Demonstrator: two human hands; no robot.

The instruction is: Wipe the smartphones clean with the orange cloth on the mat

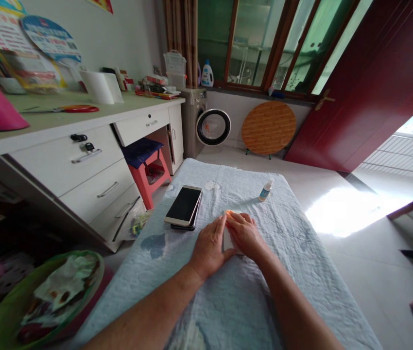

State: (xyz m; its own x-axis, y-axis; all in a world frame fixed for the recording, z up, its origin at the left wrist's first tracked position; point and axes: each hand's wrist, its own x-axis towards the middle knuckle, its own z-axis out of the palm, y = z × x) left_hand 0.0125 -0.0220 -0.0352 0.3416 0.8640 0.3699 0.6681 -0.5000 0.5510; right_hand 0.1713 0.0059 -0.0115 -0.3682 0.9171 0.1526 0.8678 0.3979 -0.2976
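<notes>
A flat, pale, phone-sized slab (pixel 230 246) lies on the cloth-covered table in front of me, mostly hidden under my hands. My left hand (pixel 209 245) holds it by its left side, fingers along the edge and thumb at the near end. On top of the slab, my right hand (pixel 245 235) presses a small orange cloth (pixel 230 212) with its fingers, and only a bit of that cloth shows. To the left rests a gold-and-white smartphone (pixel 184 205) with a dark screen, stacked on another dark phone (pixel 194 223). A small clear spray bottle (pixel 265 190) with a blue label stands at the right.
A pale blue quilted cover (pixel 294 253) drapes the table. At the left are a white desk (pixel 93 155) with drawers, a red stool (pixel 150 172) and a green bin (pixel 6 311) of waste. Behind stand a washing machine (pixel 193 116) with its door open and a round wooden tabletop (pixel 269 127).
</notes>
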